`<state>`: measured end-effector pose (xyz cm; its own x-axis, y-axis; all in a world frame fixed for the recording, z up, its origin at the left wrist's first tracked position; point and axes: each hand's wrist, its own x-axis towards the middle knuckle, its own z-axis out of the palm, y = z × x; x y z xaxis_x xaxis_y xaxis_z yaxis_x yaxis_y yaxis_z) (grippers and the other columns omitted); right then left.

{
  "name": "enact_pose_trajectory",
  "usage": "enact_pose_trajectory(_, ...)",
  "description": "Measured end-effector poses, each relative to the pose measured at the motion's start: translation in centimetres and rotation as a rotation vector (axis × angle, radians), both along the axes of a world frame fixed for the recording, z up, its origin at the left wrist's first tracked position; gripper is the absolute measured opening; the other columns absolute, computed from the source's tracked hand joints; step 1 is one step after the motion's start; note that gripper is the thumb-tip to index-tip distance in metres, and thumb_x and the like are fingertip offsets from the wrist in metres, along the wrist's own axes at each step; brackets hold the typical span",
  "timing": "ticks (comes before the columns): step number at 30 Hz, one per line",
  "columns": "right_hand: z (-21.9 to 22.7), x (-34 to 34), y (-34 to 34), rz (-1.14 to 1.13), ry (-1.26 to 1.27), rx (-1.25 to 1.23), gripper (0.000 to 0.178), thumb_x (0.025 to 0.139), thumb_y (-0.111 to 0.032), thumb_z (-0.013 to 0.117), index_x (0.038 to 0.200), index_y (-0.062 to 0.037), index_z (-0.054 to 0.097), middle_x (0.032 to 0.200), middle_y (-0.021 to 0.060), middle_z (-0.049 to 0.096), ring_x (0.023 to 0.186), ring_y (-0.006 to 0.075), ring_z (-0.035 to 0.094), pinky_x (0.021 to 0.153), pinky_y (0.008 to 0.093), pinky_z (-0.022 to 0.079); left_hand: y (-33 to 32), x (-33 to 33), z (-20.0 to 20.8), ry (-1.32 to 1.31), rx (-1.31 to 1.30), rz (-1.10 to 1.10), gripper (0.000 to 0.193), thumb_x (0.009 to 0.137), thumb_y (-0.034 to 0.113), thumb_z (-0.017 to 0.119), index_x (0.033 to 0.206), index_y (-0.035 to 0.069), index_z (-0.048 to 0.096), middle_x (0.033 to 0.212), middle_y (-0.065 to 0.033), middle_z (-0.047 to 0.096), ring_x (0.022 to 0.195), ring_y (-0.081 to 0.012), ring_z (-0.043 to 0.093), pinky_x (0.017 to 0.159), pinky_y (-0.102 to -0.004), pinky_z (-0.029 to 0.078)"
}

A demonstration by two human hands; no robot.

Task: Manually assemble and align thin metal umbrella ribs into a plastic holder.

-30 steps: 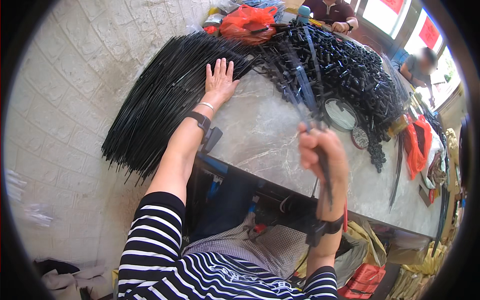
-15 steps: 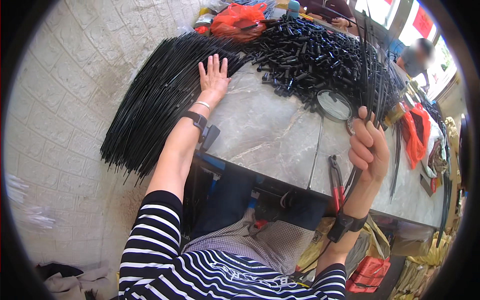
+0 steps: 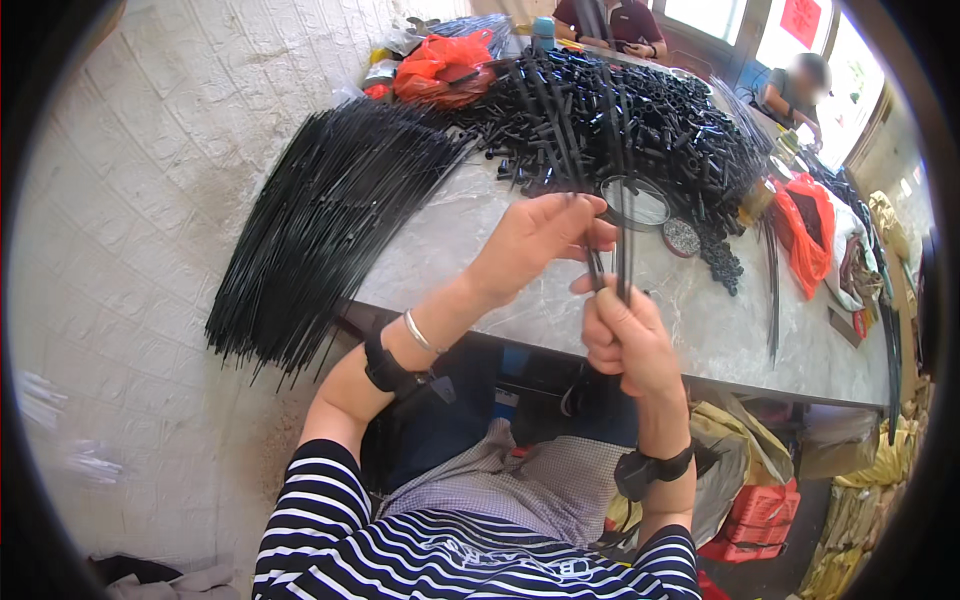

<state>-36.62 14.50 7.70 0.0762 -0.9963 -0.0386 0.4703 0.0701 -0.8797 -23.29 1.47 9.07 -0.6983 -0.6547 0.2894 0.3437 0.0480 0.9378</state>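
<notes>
Thin black strips (image 3: 624,240) extend beyond the right hand (image 3: 632,338), clamped between its thumb and curled fingers, while the left hand (image 3: 535,243) pinches some just farther along

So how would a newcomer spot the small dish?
On the grey table, find the heap of black pieces. By its near edge lies a large dish; the small dish, right of it, differs by its reddish rim and silvery contents.
</notes>
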Motion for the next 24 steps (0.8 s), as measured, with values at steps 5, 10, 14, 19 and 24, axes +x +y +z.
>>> enact_pose_trajectory(5,-1.8,3.5,1.4,0.125,-0.024,0.019,0.025,0.103,-0.020,0.040,0.116,-0.0005,0.049,0.066,-0.0032,0.039,0.046,0.0024,0.028,0.039,0.0186,0.021,2.5,1.8,-0.1,0.022,0.153,0.024,0.037,0.101,0.031,0.047,0.118,-0.001,0.054,0.097,-0.0109,0.067,0.091,-0.0191,0.067,0.078,-0.0310,0.054)
enact_pose_trajectory(10,-2.9,6.6,2.7,0.106,0.000,0.042,0.023,0.101,-0.020,0.046,0.113,-0.0008,0.051,0.069,-0.0025,0.042,0.048,0.0036,0.032,0.041,0.0195,0.025,4.0,4.0,-2.0,0.109,0.247,-0.010,0.031,0.100,0.030,0.049,0.105,0.001,0.056,0.078,-0.0046,0.061,0.074,-0.0148,0.065,0.072,-0.0307,0.054)
enact_pose_trajectory(14,-2.7,7.0,3.9,-0.113,0.094,0.002,0.019,0.099,-0.018,0.051,0.107,-0.0010,0.056,0.069,-0.0040,0.043,0.049,0.0007,0.033,0.042,0.0170,0.024,5.4,5.3,-0.8,-0.100,0.076,0.069,0.024,0.096,0.023,0.057,0.091,0.000,0.059,0.074,-0.0053,0.064,0.075,-0.0120,0.065,0.064,-0.0253,0.052)
enact_pose_trajectory(19,-1.3,6.7,6.1,-0.108,0.111,0.023,0.019,0.099,-0.017,0.051,0.103,-0.0005,0.058,0.067,-0.0048,0.042,0.050,-0.0003,0.032,0.042,0.0162,0.022,5.5,11.8,1.6,-0.522,-0.591,0.544,0.049,0.072,0.020,0.083,0.109,-0.002,0.058,0.079,-0.0069,0.068,0.068,-0.0076,0.063,0.057,-0.0216,0.047)
enact_pose_trajectory(24,-1.9,7.1,7.7,-0.053,0.099,0.057,0.018,0.098,-0.016,0.051,0.102,0.0006,0.058,0.067,-0.0036,0.044,0.049,0.0000,0.033,0.041,0.0169,0.022,2.0,10.4,-1.1,-0.322,-0.770,0.495,0.119,0.059,0.025,0.090,0.148,-0.001,0.014,0.130,-0.0180,0.051,0.126,-0.0265,0.045,0.107,-0.0364,0.034)
